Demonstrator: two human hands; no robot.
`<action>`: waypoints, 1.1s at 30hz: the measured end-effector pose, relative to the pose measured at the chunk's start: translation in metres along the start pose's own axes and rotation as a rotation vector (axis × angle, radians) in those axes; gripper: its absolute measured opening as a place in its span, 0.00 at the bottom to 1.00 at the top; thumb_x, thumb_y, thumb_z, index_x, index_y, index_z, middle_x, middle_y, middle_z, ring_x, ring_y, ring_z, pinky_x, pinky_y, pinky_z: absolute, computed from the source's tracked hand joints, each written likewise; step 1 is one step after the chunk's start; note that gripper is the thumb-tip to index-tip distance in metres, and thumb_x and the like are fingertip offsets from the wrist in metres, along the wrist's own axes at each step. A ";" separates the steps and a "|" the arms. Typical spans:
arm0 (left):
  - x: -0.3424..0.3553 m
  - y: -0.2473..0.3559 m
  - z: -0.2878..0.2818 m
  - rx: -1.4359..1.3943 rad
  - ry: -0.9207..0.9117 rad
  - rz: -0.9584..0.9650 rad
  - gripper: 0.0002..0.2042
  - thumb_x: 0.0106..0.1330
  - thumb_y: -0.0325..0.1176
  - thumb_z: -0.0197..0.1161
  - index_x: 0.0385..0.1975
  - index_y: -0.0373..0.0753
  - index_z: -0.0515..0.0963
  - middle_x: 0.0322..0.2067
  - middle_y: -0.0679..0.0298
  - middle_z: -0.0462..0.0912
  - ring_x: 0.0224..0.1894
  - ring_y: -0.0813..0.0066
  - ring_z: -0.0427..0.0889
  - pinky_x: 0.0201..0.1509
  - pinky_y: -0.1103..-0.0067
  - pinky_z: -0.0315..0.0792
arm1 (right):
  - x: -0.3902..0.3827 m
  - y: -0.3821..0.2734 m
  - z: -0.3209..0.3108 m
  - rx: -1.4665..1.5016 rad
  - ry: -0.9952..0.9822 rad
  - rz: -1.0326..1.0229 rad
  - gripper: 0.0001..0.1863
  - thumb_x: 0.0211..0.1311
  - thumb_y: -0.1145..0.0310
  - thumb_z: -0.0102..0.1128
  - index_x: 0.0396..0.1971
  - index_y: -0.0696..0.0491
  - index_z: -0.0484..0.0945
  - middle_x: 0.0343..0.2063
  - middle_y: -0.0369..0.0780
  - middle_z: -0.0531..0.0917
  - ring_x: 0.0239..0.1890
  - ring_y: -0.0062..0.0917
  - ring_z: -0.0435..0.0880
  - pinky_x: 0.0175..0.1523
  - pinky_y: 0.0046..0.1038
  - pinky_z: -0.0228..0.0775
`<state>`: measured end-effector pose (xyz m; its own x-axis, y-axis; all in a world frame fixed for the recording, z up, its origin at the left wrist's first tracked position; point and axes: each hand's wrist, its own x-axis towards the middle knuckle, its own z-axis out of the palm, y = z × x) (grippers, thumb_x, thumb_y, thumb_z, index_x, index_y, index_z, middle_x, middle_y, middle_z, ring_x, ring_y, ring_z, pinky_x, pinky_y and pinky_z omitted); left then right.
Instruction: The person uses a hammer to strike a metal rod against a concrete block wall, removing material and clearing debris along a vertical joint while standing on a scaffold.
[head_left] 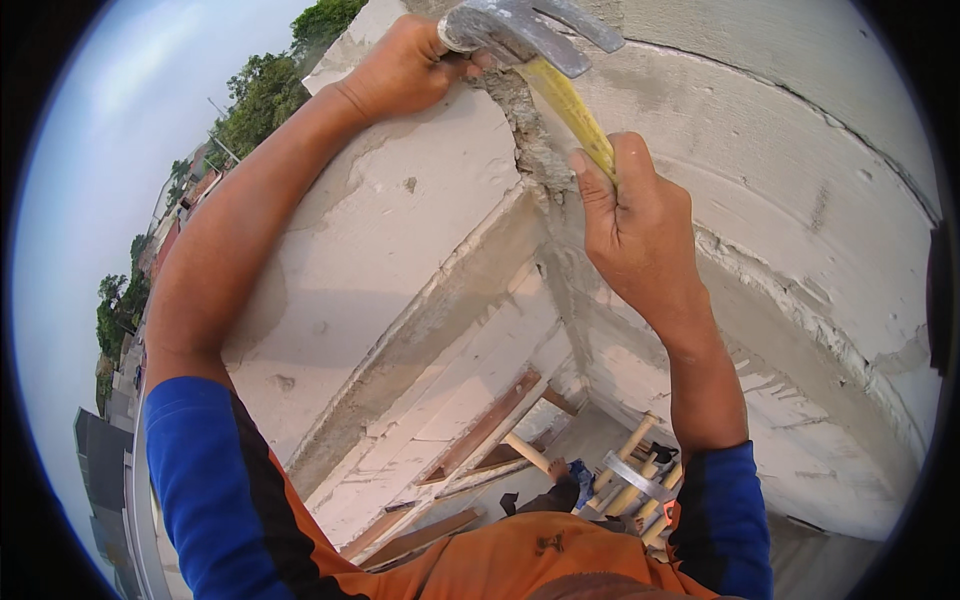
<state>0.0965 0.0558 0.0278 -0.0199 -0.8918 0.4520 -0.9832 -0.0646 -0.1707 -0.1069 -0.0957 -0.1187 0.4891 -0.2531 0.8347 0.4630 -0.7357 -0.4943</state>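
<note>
My right hand is closed round the yellow handle of a claw hammer, whose grey metal head is at the top of the view. My left hand is raised beside the head at the corner of the pale block wall, fingers closed; what they hold is mostly hidden behind the head and too small to name. Below both hands runs a rough, chipped mortar joint where the walls meet.
A second block wall curves along the right. Below are wooden poles with a metal band, a foot and timber boards. Trees, rooftops and open sky lie off the left edge.
</note>
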 end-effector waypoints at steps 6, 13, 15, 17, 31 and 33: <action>-0.003 -0.005 -0.003 -0.066 -0.101 -0.106 0.08 0.61 0.19 0.64 0.39 0.36 0.82 0.33 0.62 0.87 0.35 0.73 0.84 0.46 0.77 0.77 | -0.009 -0.015 -0.011 0.143 0.205 -0.057 0.11 0.69 0.66 0.60 0.35 0.56 0.68 0.14 0.46 0.73 0.14 0.38 0.77 0.19 0.30 0.66; -0.001 -0.004 -0.004 0.022 -0.069 -0.082 0.05 0.59 0.19 0.63 0.33 0.34 0.81 0.29 0.56 0.86 0.32 0.65 0.85 0.39 0.73 0.77 | -0.005 -0.008 -0.018 0.139 0.082 0.108 0.09 0.71 0.68 0.57 0.35 0.58 0.70 0.14 0.42 0.73 0.13 0.26 0.74 0.19 0.26 0.63; -0.001 -0.001 -0.003 0.048 -0.073 -0.044 0.05 0.61 0.16 0.60 0.34 0.33 0.79 0.31 0.59 0.85 0.33 0.70 0.84 0.43 0.77 0.78 | -0.009 -0.014 -0.027 0.223 0.221 0.064 0.09 0.72 0.68 0.55 0.36 0.58 0.71 0.13 0.39 0.71 0.14 0.18 0.69 0.19 0.25 0.60; 0.004 0.003 -0.003 0.042 -0.053 -0.044 0.05 0.62 0.16 0.61 0.33 0.32 0.79 0.32 0.59 0.86 0.34 0.72 0.84 0.43 0.78 0.78 | -0.012 -0.014 -0.033 0.268 0.238 0.097 0.10 0.73 0.67 0.55 0.36 0.58 0.71 0.13 0.38 0.70 0.15 0.16 0.67 0.20 0.25 0.59; -0.029 0.033 -0.018 -0.097 0.170 -0.246 0.06 0.64 0.28 0.68 0.32 0.31 0.82 0.33 0.62 0.87 0.33 0.76 0.84 0.38 0.80 0.76 | -0.061 -0.021 -0.067 0.274 0.080 0.318 0.09 0.72 0.68 0.56 0.36 0.58 0.69 0.14 0.37 0.68 0.18 0.15 0.65 0.23 0.23 0.59; -0.032 0.032 -0.019 -0.044 0.253 -0.281 0.05 0.66 0.28 0.66 0.35 0.32 0.81 0.34 0.62 0.86 0.33 0.75 0.84 0.39 0.80 0.76 | -0.066 -0.015 -0.065 0.286 0.072 0.298 0.09 0.72 0.68 0.56 0.36 0.58 0.69 0.14 0.37 0.68 0.18 0.15 0.64 0.24 0.23 0.59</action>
<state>0.0624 0.0906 0.0251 0.2127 -0.7030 0.6786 -0.9635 -0.2663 0.0260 -0.1946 -0.1086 -0.1507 0.5847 -0.4793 0.6545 0.5003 -0.4222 -0.7560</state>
